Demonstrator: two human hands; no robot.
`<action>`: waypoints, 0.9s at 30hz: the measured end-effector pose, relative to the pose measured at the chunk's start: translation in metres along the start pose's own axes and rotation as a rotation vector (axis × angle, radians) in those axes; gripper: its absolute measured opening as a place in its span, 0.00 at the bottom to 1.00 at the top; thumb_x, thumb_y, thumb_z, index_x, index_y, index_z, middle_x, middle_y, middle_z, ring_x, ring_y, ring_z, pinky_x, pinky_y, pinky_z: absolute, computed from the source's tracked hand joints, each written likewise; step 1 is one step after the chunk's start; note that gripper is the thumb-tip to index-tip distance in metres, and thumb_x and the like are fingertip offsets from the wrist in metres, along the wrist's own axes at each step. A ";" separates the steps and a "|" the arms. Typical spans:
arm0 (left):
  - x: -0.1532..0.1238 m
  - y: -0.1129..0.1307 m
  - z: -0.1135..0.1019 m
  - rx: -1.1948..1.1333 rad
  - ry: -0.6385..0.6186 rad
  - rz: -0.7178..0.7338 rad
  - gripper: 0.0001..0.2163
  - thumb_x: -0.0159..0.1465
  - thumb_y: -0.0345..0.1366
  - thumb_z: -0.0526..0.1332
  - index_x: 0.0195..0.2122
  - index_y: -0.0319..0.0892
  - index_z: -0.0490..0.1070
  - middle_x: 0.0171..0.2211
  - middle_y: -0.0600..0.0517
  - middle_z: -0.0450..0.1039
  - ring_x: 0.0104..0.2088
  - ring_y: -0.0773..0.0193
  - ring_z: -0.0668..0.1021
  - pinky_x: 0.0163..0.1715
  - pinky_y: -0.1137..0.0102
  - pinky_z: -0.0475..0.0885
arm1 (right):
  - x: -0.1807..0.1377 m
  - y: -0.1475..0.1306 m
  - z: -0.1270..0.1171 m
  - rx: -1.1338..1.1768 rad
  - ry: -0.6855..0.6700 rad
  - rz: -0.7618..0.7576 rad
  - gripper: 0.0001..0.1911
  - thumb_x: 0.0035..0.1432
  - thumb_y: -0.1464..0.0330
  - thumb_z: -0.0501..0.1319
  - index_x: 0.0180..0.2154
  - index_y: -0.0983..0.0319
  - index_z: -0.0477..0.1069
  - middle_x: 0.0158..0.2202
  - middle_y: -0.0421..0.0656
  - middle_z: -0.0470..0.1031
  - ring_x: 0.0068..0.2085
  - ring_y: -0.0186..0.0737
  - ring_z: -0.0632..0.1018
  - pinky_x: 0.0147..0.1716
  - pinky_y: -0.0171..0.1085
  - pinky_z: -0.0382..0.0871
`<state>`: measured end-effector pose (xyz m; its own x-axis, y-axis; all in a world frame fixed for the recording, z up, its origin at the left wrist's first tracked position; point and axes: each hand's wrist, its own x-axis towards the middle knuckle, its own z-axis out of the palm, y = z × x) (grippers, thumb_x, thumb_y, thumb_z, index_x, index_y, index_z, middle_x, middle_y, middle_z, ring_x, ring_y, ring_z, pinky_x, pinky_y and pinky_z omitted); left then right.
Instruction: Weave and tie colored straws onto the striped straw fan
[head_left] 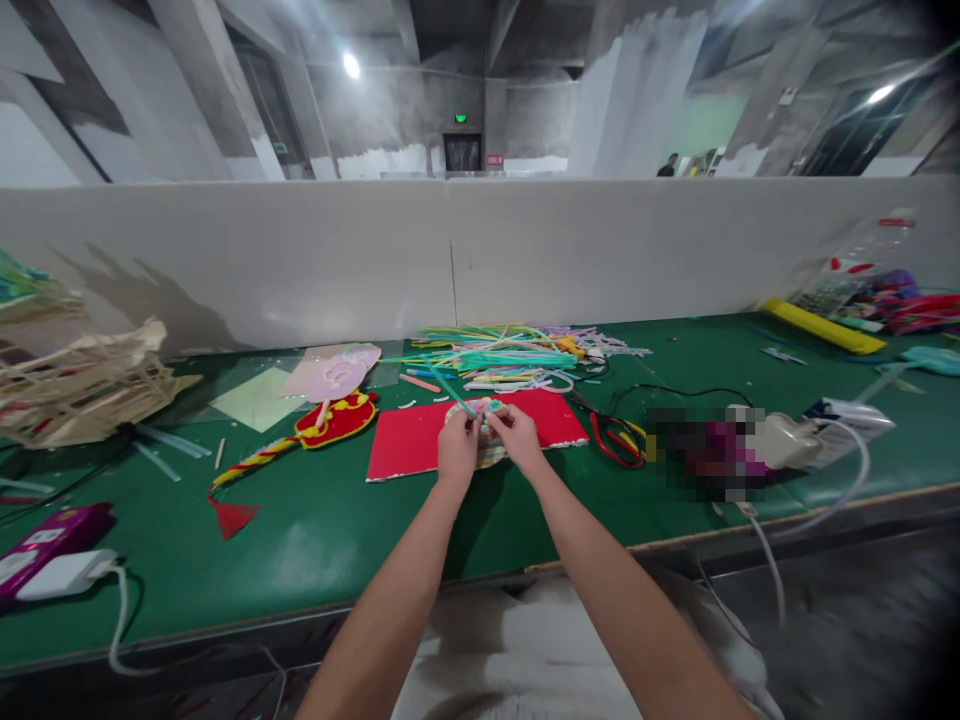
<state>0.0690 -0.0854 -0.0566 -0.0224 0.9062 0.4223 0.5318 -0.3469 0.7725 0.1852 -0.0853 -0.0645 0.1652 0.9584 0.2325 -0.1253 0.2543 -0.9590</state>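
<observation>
My left hand (pixel 459 447) and my right hand (pixel 514 432) meet over a red felt sheet (pixel 409 445) on the green table (pixel 315 540). Both are closed in a pinch on a small round pastel craft piece (pixel 480 410). A teal pipe cleaner (pixel 450 388) runs up and to the left from the piece, between my left fingers. Behind lies a heap of coloured pipe cleaners (pixel 510 355).
A red and yellow felt ornament with a braided tail (pixel 334 420) lies left of the sheet. Pink and pale green sheets (pixel 300 385) lie behind it. A wooden model (pixel 82 385) stands far left, a glue gun (pixel 787 440) and cables right. A white partition (pixel 450 250) closes the back.
</observation>
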 end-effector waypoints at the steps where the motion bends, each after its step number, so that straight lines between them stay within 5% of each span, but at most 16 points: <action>1: 0.000 0.001 0.000 0.019 -0.003 0.035 0.08 0.58 0.37 0.54 0.24 0.41 0.64 0.24 0.53 0.66 0.25 0.67 0.67 0.28 0.73 0.60 | 0.001 0.001 -0.001 0.023 -0.005 0.018 0.11 0.42 0.61 0.63 0.23 0.62 0.66 0.19 0.36 0.67 0.21 0.31 0.68 0.24 0.34 0.64; 6: 0.005 0.005 0.001 -0.213 -0.085 -0.005 0.06 0.58 0.35 0.53 0.27 0.40 0.66 0.28 0.51 0.69 0.30 0.65 0.71 0.34 0.70 0.65 | 0.004 0.001 -0.005 0.022 0.092 -0.025 0.13 0.43 0.60 0.63 0.24 0.62 0.65 0.19 0.36 0.67 0.23 0.32 0.69 0.26 0.32 0.63; 12: 0.011 0.003 -0.004 -0.965 -0.310 -0.619 0.10 0.60 0.38 0.54 0.32 0.36 0.69 0.26 0.47 0.74 0.27 0.67 0.76 0.34 0.69 0.72 | 0.003 -0.003 -0.006 -0.024 0.088 -0.127 0.11 0.44 0.60 0.62 0.25 0.60 0.64 0.23 0.36 0.67 0.26 0.32 0.70 0.28 0.32 0.64; 17: 0.013 0.002 -0.016 -1.323 -0.467 -0.917 0.14 0.63 0.39 0.49 0.31 0.35 0.68 0.22 0.49 0.73 0.23 0.72 0.76 0.25 0.79 0.73 | 0.002 -0.002 -0.005 -0.126 0.026 -0.228 0.09 0.46 0.61 0.61 0.27 0.61 0.68 0.27 0.39 0.69 0.31 0.35 0.71 0.33 0.34 0.66; 22: 0.015 -0.007 -0.025 -1.604 -0.641 -1.066 0.17 0.64 0.42 0.47 0.33 0.34 0.67 0.20 0.51 0.72 0.19 0.72 0.75 0.21 0.80 0.72 | 0.004 0.006 -0.005 -0.132 -0.020 -0.310 0.08 0.46 0.63 0.61 0.29 0.60 0.69 0.31 0.40 0.70 0.35 0.36 0.72 0.34 0.34 0.67; 27: 0.012 -0.009 -0.028 -1.622 -0.664 -1.142 0.17 0.63 0.43 0.47 0.35 0.34 0.67 0.18 0.51 0.70 0.17 0.72 0.74 0.17 0.80 0.70 | 0.002 0.001 -0.006 -0.147 -0.029 -0.340 0.07 0.46 0.64 0.62 0.28 0.60 0.71 0.31 0.41 0.72 0.35 0.37 0.73 0.35 0.36 0.67</action>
<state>0.0406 -0.0779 -0.0448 0.7050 0.6213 -0.3420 -0.5531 0.7835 0.2832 0.1915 -0.0841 -0.0656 0.1454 0.8260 0.5446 0.0742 0.5398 -0.8385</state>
